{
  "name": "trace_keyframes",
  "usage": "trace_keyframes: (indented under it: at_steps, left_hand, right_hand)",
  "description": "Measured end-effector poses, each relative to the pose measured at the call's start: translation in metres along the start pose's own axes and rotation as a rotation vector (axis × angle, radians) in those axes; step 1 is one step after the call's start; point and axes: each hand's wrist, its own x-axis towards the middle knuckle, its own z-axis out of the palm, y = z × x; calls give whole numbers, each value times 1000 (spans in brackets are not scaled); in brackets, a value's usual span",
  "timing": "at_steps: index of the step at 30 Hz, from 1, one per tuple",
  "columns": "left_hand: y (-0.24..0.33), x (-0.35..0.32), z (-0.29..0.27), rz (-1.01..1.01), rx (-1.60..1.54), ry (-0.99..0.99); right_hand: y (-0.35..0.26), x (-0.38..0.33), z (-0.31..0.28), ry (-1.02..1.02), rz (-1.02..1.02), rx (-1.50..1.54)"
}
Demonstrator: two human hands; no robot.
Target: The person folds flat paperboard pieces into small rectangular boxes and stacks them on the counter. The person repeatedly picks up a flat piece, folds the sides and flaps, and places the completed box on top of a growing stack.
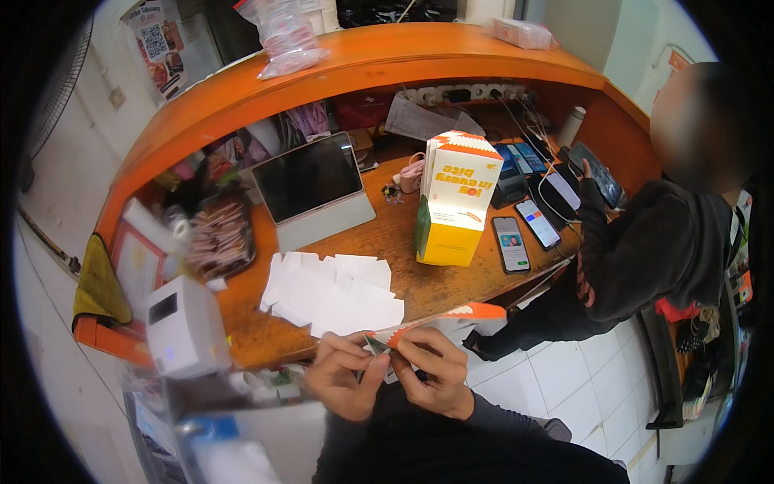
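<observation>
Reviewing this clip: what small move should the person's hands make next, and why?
Probably press the left end of the thin orange-and-white cardboard piece into a fold: the left hand and right hand both have fingers there, while its other end sticks out free.

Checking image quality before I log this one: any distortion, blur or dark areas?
Head view: the orange counter bows, corners are black; the other person's head is smeared; the blue item at lower left looks soft; the left hand and right hand read fairly clearly.

Orange counter [387, 56] — wooden worktop [439, 292] | pale wall [105, 153] | white tiled floor [564, 375]
</observation>
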Motion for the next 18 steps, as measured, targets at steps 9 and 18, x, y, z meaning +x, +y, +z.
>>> trace_keyframes:
  at_steps: [9,18]
  left_hand:
    - [2,-4,14,45,103,268]
    - [7,-5,15,36,133,219]
  right_hand:
    - [5,-13,25,99,-63,35]
    - [5,-5,25,109,-95,21]
